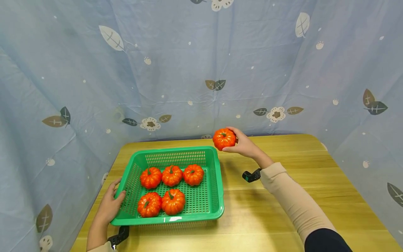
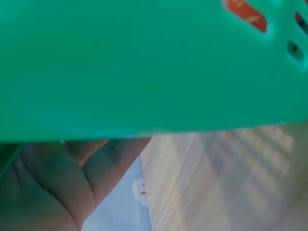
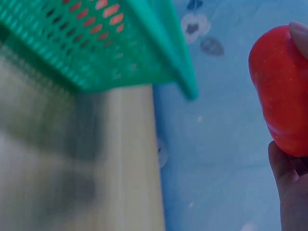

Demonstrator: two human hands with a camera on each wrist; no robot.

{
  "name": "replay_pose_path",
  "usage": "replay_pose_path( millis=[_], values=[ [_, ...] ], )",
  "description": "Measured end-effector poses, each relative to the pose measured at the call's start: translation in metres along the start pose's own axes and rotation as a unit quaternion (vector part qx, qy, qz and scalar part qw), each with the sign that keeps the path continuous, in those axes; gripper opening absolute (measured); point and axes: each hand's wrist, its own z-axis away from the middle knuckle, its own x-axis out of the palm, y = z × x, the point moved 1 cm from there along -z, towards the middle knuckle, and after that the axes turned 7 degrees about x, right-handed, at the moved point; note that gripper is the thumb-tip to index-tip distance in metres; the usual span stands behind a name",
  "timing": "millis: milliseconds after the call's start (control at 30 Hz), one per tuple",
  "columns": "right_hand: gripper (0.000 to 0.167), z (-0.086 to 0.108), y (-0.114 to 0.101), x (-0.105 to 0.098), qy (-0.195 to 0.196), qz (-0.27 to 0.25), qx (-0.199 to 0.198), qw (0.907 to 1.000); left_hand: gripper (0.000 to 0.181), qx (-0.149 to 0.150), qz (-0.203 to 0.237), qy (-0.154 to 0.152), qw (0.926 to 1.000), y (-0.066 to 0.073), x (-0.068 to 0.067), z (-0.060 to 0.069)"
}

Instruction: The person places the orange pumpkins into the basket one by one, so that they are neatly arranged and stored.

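Observation:
In the head view, my right hand [image 1: 245, 144] holds a small orange pumpkin [image 1: 223, 139] with a green stem, above the table by the far right corner of a green plastic basket [image 1: 218, 178]. The right wrist view shows that pumpkin [image 3: 276, 86] between thumb and fingers, apart from the basket wall [image 3: 144, 62]. At the basket's left side, my left hand [image 1: 109, 204] grips the rim, thumb over it. Inside lie three pumpkins [image 1: 171, 175] in a back row and two [image 1: 173, 202] in front. Green plastic [image 2: 144, 72] hides part of my left hand [image 2: 57, 178] in the left wrist view.
A wooden table [image 1: 277, 217] carries the basket. Behind it and at both sides hangs a blue patterned curtain [image 1: 189, 70]. Black wrist devices are on the left wrist [image 1: 119, 236] and right wrist [image 1: 252, 175].

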Motion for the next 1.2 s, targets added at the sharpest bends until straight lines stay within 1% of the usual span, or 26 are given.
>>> replay_pose_path(
  millis=[133,267,400,500,600,667,833,900,1033,1133,1200],
  values=[
    [0.086,0.001,-0.017,0.011,-0.038,-0.002,-0.017,0.9991,0.063,-0.003,-0.003,-0.002,1.0,-0.001,0.0,0.0],
    [0.084,0.002,-0.029,0.025,-0.074,0.014,-0.05,0.9959,0.063,0.0,-0.006,-0.002,1.0,-0.001,0.001,0.0],
    [0.086,0.006,-0.038,0.042,-0.121,0.042,-0.07,0.9892,0.063,0.004,-0.006,-0.001,1.0,-0.001,0.001,-0.001],
    [0.086,0.009,-0.041,0.055,-0.161,0.072,-0.074,0.9814,0.063,0.007,-0.005,0.001,1.0,-0.001,0.001,-0.001],
    [0.085,0.012,-0.044,0.069,-0.198,0.123,-0.076,0.9696,0.063,0.01,-0.005,0.002,0.9999,-0.002,0.0,-0.001],
    [0.083,0.013,-0.045,0.078,-0.219,0.16,-0.075,0.9597,0.063,0.01,-0.006,0.002,0.9999,-0.002,0.0,-0.001],
    [0.081,0.014,-0.046,0.099,-0.276,0.237,-0.069,0.9287,0.063,0.006,-0.005,0.003,1.0,-0.002,0.001,0.0],
    [0.08,0.013,-0.045,0.108,-0.298,0.257,-0.071,0.9166,0.062,0.004,-0.006,0.004,1.0,-0.003,0.001,0.0],
    [0.082,0.013,-0.041,0.122,-0.325,0.299,-0.059,0.8952,0.062,0.004,-0.005,0.004,1.0,-0.003,0.001,0.001],
    [0.084,0.014,-0.038,0.129,-0.336,0.329,-0.049,0.8813,0.063,0.006,-0.004,0.003,1.0,-0.002,0.0,0.001],
    [0.084,0.014,-0.037,0.132,-0.342,0.342,-0.048,0.8738,0.063,0.007,-0.004,0.003,1.0,-0.002,0.0,0.001]
  ],
)
